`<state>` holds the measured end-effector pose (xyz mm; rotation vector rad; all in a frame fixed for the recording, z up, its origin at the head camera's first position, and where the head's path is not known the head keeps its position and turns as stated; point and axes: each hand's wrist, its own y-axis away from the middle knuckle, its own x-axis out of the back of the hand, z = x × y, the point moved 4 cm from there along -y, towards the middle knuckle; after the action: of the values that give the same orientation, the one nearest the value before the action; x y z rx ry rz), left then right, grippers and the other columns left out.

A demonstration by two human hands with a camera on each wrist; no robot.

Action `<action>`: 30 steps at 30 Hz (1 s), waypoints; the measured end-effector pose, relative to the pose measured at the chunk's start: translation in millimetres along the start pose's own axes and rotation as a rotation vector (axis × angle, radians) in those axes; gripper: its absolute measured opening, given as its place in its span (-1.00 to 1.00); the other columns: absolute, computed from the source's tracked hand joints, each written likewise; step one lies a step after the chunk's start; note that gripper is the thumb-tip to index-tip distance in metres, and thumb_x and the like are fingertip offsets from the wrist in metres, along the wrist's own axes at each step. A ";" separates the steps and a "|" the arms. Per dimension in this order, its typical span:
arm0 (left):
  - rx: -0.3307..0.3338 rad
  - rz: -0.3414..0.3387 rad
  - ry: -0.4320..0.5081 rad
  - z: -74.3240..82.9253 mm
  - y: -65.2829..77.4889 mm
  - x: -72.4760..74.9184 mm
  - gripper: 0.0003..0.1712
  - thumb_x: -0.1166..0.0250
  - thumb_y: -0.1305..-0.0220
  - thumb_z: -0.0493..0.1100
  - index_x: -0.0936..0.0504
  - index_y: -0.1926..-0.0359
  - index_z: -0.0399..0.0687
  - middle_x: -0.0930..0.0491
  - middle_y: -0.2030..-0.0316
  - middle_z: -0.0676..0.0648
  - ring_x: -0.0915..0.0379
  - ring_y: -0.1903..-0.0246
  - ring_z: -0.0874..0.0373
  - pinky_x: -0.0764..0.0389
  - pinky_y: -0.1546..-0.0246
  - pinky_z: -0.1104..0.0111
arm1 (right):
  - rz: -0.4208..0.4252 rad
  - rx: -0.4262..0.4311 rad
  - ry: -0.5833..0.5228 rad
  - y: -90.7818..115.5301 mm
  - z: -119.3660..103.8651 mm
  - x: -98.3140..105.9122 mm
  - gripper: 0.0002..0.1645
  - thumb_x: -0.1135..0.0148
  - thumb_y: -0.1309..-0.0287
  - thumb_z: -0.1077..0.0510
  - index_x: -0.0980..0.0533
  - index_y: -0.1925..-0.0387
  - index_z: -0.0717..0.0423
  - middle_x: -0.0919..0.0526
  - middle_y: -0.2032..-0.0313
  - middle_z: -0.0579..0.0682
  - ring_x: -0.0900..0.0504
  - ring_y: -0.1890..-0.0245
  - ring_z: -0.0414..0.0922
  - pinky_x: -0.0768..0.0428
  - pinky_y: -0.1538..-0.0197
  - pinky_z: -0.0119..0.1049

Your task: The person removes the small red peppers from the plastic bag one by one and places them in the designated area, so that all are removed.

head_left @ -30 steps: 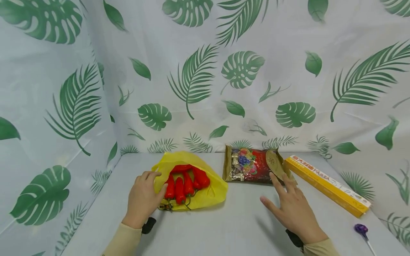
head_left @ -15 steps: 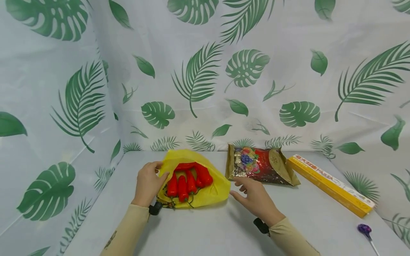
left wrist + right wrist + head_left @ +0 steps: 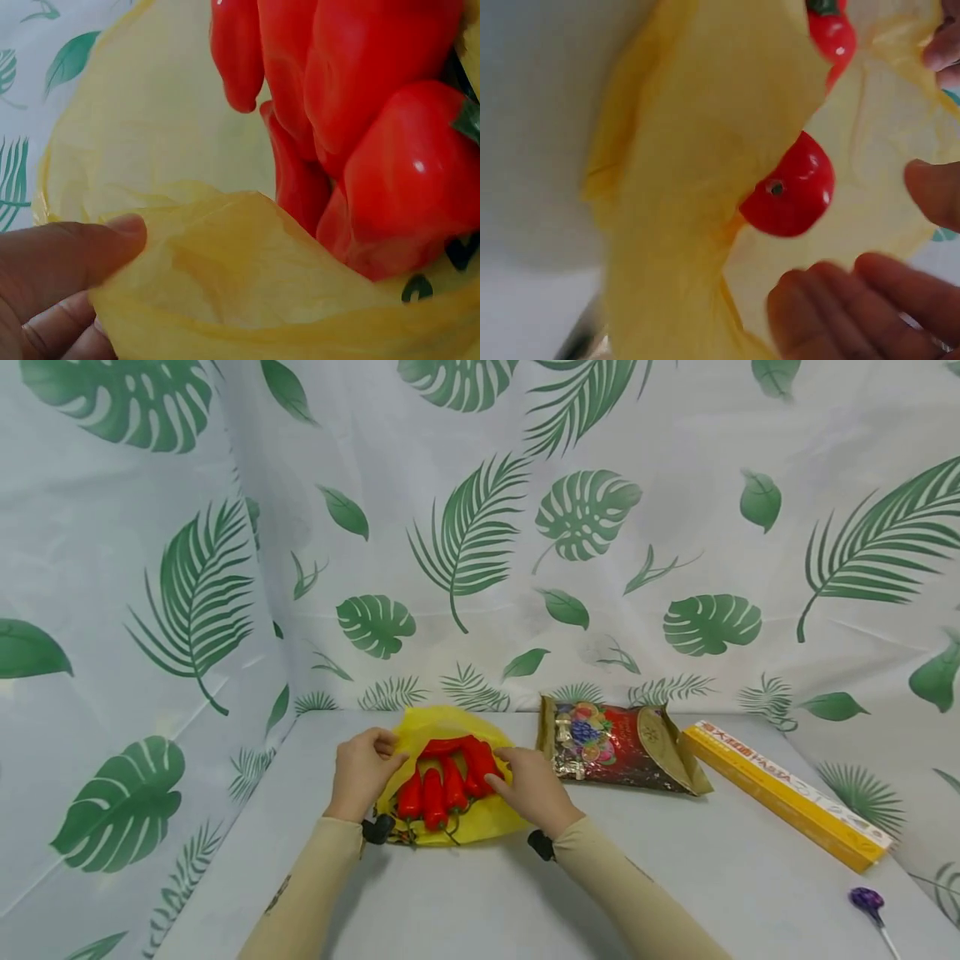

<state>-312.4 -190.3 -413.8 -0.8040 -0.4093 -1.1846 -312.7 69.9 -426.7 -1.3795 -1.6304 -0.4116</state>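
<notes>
Pinches the left rim of the yellow bag (image 3: pixel 491 831) between thumb and fingers of the left hand (image 3: pixel 363 774). Shows red peppers (image 3: pixel 434 797) lying inside the bag's mouth, stems toward its near edge. Holds the right hand (image 3: pixel 536 787) over the bag's right side, thumb apart from loosely bent fingers, gripping nothing; cannot tell whether these touch the bag. Has a shiny red-and-gold packet (image 3: pixel 618 747) lying just right of the bag, a long orange-and-white box (image 3: pixel 783 795) slanting farther right of it, and a purple lollipop (image 3: pixel 867 900) farthest right, nearer than the bag.
</notes>
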 end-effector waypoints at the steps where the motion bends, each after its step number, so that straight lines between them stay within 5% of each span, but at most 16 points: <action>1: 0.004 -0.006 0.005 -0.4 -0.5 -0.6 -0.66 -0.58 -0.18 -0.16 -0.75 0.08 -0.22 -0.79 0.26 -0.19 -0.75 0.29 -0.03 -0.79 0.18 0.13 | -0.015 -0.014 0.003 -6.0 -0.4 -3.4 -0.47 -0.45 -0.28 0.08 -0.63 -0.18 0.28 -0.77 -0.07 0.21 -0.76 -0.04 0.15 -0.70 -0.17 0.06; 13: 0.048 -0.087 0.041 1.2 -8.2 5.0 -0.87 -0.52 -0.25 -0.13 -0.85 0.21 -0.04 -0.82 0.32 -0.05 -0.68 0.35 0.12 -0.71 0.29 0.26 | -0.075 -0.158 0.046 -59.8 -5.0 -29.4 -0.37 -0.52 -0.17 0.04 -0.61 -0.13 0.42 -0.76 -0.03 0.30 -0.72 -0.06 0.24 -0.66 -0.23 0.05; 17: 0.055 -0.109 0.029 4.3 -8.3 5.7 -0.87 -0.51 -0.26 -0.09 -0.85 0.23 -0.03 -0.81 0.32 -0.04 -0.66 0.36 0.12 -0.68 0.31 0.30 | -0.091 -0.172 0.040 -65.2 -0.1 -35.7 -0.61 -0.54 -0.14 0.10 -0.68 0.14 0.33 -0.78 0.26 0.15 -0.71 0.28 0.04 -0.70 0.13 -0.15; 22: 0.058 -0.112 0.030 7.0 -7.5 2.6 -0.86 -0.51 -0.27 -0.08 -0.85 0.25 -0.04 -0.80 0.34 -0.04 -0.63 0.38 0.13 -0.64 0.35 0.35 | -0.085 -0.170 -0.019 -59.7 4.5 -28.6 -0.77 -0.53 -0.12 0.16 -0.62 0.49 0.17 -0.55 0.60 -0.08 -0.41 0.57 -0.16 -0.40 0.44 -0.37; 26: 0.061 -0.104 0.042 4.2 -7.0 1.5 -0.87 -0.50 -0.29 -0.08 -0.84 0.25 -0.03 -0.79 0.35 -0.04 -0.61 0.41 0.15 -0.63 0.36 0.35 | -0.080 -0.170 -0.077 -49.7 -0.8 -18.4 -0.82 -0.53 -0.13 0.15 -0.72 0.32 0.20 -0.69 0.49 -0.05 -0.50 0.52 -0.18 -0.50 0.39 -0.38; 30: 0.056 -0.097 0.040 -0.2 -6.4 2.6 -0.87 -0.48 -0.31 -0.09 -0.84 0.23 -0.04 -0.80 0.32 -0.06 -0.65 0.37 0.13 -0.68 0.31 0.30 | -0.076 -0.182 -0.121 -38.1 -4.0 -13.2 -0.63 -0.53 -0.15 0.11 -0.73 0.06 0.23 -0.81 0.26 0.07 -0.67 0.36 -0.11 -0.69 0.25 -0.28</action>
<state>-317.5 -193.2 -410.0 -0.7179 -0.4507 -1.2721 -346.2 47.3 -423.8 -1.5052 -1.7843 -0.5411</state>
